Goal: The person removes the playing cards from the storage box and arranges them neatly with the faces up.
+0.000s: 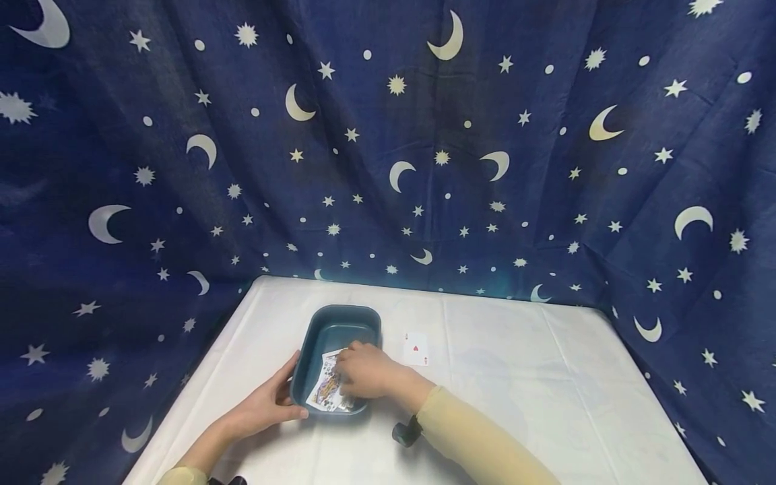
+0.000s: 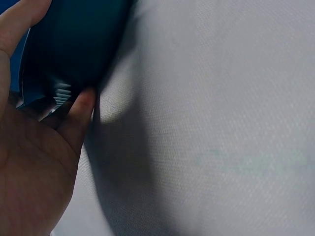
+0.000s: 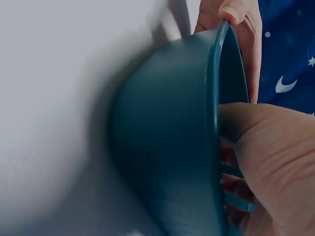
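Starry cloth point(image 1: 364, 168) backs one ace point(image 1: 415, 349) and one basin point(image 1: 339, 334), long axis pointing away from you. Your left hand point(image 1: 267, 403) grips it; right hand point(image 1: 371, 372) over cards point(image 1: 326, 387), grip indiscernible.

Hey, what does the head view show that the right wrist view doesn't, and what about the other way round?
Only the head view shows the ace of hearts lying on the white tablecloth, the playing cards inside the teal tub, and the pale yellow sleeves.

Only the right wrist view shows the tub's outer wall broadside and close up.

Both show the tub itself, the right hand reaching into it, the left hand holding it at the rim, the tablecloth, and the navy curtain with moons and stars.
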Demonstrator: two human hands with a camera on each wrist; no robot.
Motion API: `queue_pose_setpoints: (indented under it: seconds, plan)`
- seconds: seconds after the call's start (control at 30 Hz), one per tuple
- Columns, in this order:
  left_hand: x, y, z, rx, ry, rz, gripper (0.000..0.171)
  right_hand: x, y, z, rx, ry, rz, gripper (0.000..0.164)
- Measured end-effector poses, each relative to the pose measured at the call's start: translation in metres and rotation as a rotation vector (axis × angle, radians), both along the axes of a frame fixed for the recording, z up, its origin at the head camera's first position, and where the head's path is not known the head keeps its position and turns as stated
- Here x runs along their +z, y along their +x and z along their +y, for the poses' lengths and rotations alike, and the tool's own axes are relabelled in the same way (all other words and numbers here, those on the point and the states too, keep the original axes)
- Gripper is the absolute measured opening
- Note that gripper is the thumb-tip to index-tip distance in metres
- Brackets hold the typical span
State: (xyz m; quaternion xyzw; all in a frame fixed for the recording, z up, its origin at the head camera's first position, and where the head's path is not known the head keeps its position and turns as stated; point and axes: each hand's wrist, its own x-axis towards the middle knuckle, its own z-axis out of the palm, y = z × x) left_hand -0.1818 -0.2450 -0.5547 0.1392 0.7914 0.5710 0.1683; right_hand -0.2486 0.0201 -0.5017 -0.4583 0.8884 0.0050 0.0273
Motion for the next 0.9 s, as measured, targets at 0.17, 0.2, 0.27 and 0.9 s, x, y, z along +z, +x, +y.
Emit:
queue_pose_setpoints:
  seconds: [0.17,0.2,0.27,0.9]
  plan:
    - [0.0008,0.0008,0.0004,-0.002,-0.014,0.014,0.115,0.0010,0.0054,-0.0042,0.088,0.051,-0.041,0.030]
    - [0.0010,0.0009,0.0004,-0.001,-0.015,0.015,0.115,0.0008,0.0064,-0.0048,0.095,0.062,-0.051,0.031]
    - [0.0008,0.0007,0.0005,-0.001,-0.018,0.014,0.115,-0.0003,0.0080,-0.0054,0.104,0.094,-0.061,0.031]
    - [0.0062,0.0035,0.0032,-0.004,-0.033,0.017,0.114,-0.0030,0.0009,-0.0050,-0.002,0.106,-0.072,0.031]
